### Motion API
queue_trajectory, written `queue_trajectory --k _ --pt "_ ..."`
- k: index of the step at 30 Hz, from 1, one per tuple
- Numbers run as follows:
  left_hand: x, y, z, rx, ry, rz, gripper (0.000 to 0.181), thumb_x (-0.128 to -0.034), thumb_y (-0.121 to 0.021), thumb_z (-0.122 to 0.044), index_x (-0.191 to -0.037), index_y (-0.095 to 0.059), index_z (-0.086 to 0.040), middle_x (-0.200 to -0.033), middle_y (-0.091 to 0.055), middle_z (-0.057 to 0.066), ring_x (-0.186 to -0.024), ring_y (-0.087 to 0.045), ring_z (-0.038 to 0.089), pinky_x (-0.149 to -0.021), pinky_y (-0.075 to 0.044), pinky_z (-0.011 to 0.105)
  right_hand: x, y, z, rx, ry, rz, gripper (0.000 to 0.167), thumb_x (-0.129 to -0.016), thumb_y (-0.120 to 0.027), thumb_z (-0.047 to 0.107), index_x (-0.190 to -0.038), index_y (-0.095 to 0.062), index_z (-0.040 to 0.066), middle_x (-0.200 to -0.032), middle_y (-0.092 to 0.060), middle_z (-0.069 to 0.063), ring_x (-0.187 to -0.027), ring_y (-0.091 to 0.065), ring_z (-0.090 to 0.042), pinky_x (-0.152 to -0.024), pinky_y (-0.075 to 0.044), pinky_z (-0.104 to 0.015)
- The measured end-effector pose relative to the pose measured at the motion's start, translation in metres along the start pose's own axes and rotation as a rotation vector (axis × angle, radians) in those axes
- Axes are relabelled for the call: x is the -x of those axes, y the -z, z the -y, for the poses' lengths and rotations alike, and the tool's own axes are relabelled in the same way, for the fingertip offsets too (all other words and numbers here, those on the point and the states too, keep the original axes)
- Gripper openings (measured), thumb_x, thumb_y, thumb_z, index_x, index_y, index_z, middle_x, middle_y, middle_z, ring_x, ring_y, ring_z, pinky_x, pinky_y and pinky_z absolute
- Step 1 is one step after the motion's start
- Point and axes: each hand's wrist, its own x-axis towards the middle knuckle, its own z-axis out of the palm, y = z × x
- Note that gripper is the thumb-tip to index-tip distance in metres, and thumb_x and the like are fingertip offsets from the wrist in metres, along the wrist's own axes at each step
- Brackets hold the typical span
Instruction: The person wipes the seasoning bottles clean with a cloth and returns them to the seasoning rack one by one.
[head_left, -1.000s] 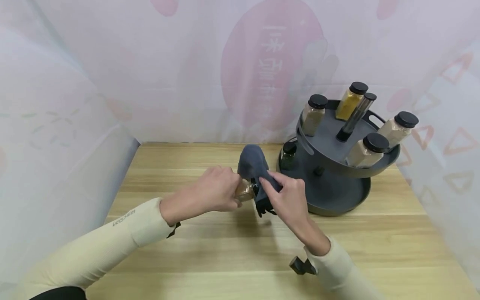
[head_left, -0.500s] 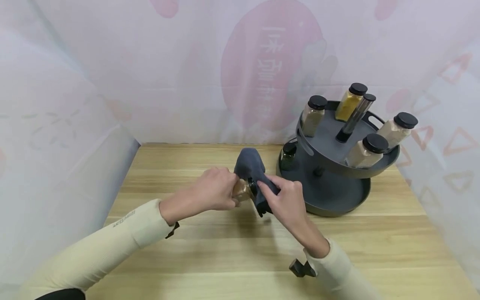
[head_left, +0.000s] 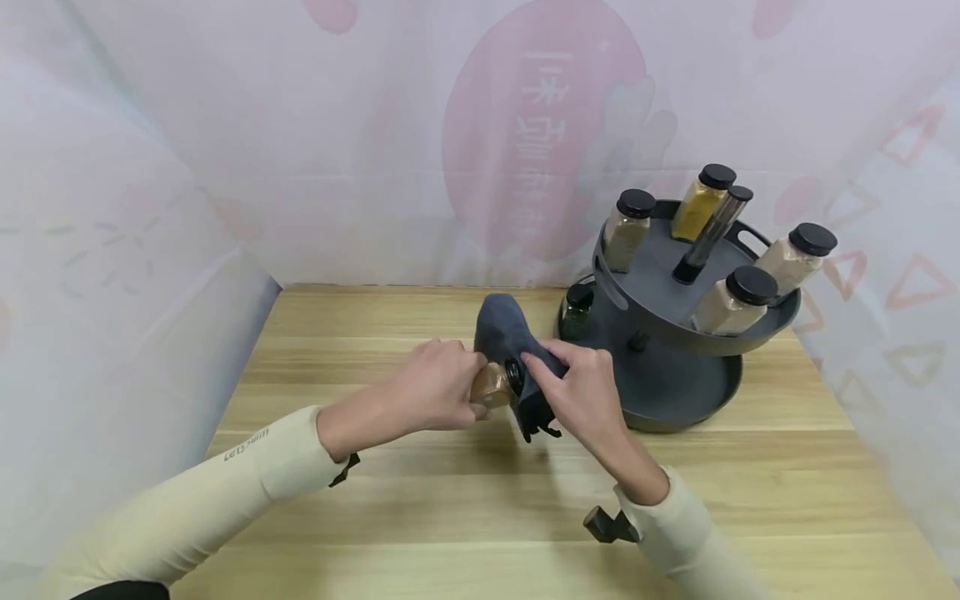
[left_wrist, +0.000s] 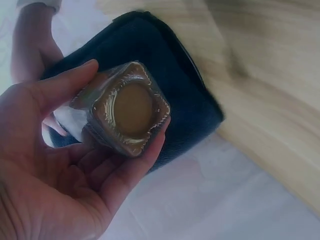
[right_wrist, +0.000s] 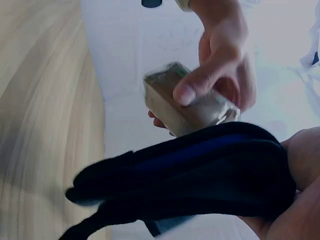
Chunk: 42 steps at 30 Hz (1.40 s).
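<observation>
My left hand (head_left: pixel 437 385) grips a spice jar (head_left: pixel 491 387) of brown powder, which lies sideways in the air above the table. The jar's square glass base (left_wrist: pixel 132 110) faces the left wrist camera, with the thumb and fingers around its sides. Its black lid (head_left: pixel 514 377) points right, against a dark blue folded cloth (head_left: pixel 501 327). My right hand (head_left: pixel 581 387) pinches that cloth between thumb and fingers beside the lid. From the right wrist, the cloth (right_wrist: pixel 200 175) hides the jar's lid end, while the left thumb lies along the jar's side.
A dark two-tier turntable rack (head_left: pixel 660 321) stands on the right of the wooden table (head_left: pixel 360 517). Several black-lidded spice jars (head_left: pixel 729 302) sit on its upper tier. A jar with dark contents (head_left: pixel 576 312) stands on the lower tier. Printed curtains (head_left: pixel 360 167) border the table.
Both hands, the jar and the cloth shift slightly, a little to the right and down over the last half second. The grips stay the same, and the rack stands still.
</observation>
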Motion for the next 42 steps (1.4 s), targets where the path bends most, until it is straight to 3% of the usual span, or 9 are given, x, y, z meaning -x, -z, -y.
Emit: queue_trajectory --k 8,12,16,24,30,35,42 --pt "0.009 -0.018 0.000 0.084 0.001 -0.069 0.042 -0.0795 -0.093 -0.040 -0.077 -0.057 -0.018 -0.061 -0.052 -0.008 -0.053 -0.051 0.009 -0.050 -0.041 0.027 -0.004 0.004 -0.007 -0.012 -0.054 0.060 0.016 -0.094 -0.082 0.013 -0.108 -0.083 0.006 -0.087 -0.080 -0.008 -0.057 -0.061 -0.010 -0.049 -0.044 -0.023" --pt "0.013 -0.035 0.003 0.224 0.001 -0.153 0.041 -0.0796 -0.094 -0.034 -0.077 -0.057 -0.019 -0.062 -0.052 -0.011 -0.053 -0.050 0.005 -0.051 -0.041 0.023 -0.005 0.008 -0.011 -0.006 -0.047 0.045 0.017 -0.093 -0.082 0.012 -0.109 -0.083 0.005 -0.088 -0.080 -0.010 -0.056 -0.065 -0.012 -0.050 -0.046 -0.022" --pt "0.018 -0.056 0.007 0.401 0.058 -0.191 0.039 -0.0809 -0.094 -0.031 -0.078 -0.057 -0.019 -0.063 -0.052 -0.011 -0.055 -0.049 0.003 -0.054 -0.040 0.022 -0.005 0.013 -0.012 0.007 -0.040 0.027 0.018 -0.093 -0.082 0.012 -0.110 -0.083 0.005 -0.093 -0.081 -0.011 -0.062 -0.071 -0.015 -0.054 -0.051 -0.023" --pt "0.020 -0.087 0.013 0.648 0.202 -0.162 0.042 -0.0834 -0.092 -0.032 -0.078 -0.054 -0.014 -0.066 -0.049 -0.006 -0.059 -0.044 0.008 -0.057 -0.037 0.024 -0.003 0.019 -0.013 0.019 -0.060 0.016 0.020 -0.094 -0.081 0.012 -0.112 -0.082 0.004 -0.097 -0.081 -0.012 -0.065 -0.073 -0.018 -0.057 -0.054 -0.026" --pt "0.020 -0.107 0.022 0.799 0.225 -0.161 0.032 -0.0825 -0.091 -0.030 -0.088 -0.064 -0.014 -0.074 -0.060 -0.006 -0.068 -0.053 0.010 -0.064 -0.043 0.026 -0.002 0.020 -0.016 0.016 -0.066 0.005 0.021 -0.093 -0.081 0.010 -0.113 -0.082 0.003 -0.098 -0.081 -0.014 -0.068 -0.075 -0.021 -0.059 -0.056 -0.025" --pt "0.021 -0.117 0.026 0.847 0.260 -0.148 0.031 -0.0790 -0.093 -0.026 -0.093 -0.068 -0.015 -0.075 -0.064 -0.007 -0.070 -0.056 0.011 -0.066 -0.046 0.027 0.000 0.019 -0.017 0.013 -0.076 0.007 0.021 -0.093 -0.081 0.010 -0.113 -0.082 0.003 -0.099 -0.081 -0.015 -0.069 -0.075 -0.022 -0.059 -0.056 -0.024" --pt "0.025 -0.130 0.028 0.861 0.308 -0.103 0.035 -0.0779 -0.095 -0.022 -0.094 -0.065 -0.013 -0.074 -0.056 -0.003 -0.069 -0.050 0.012 -0.063 -0.041 0.027 0.003 0.015 -0.018 0.012 -0.102 0.012 0.022 -0.093 -0.082 0.011 -0.113 -0.082 0.004 -0.101 -0.081 -0.014 -0.076 -0.077 -0.024 -0.064 -0.058 -0.027"
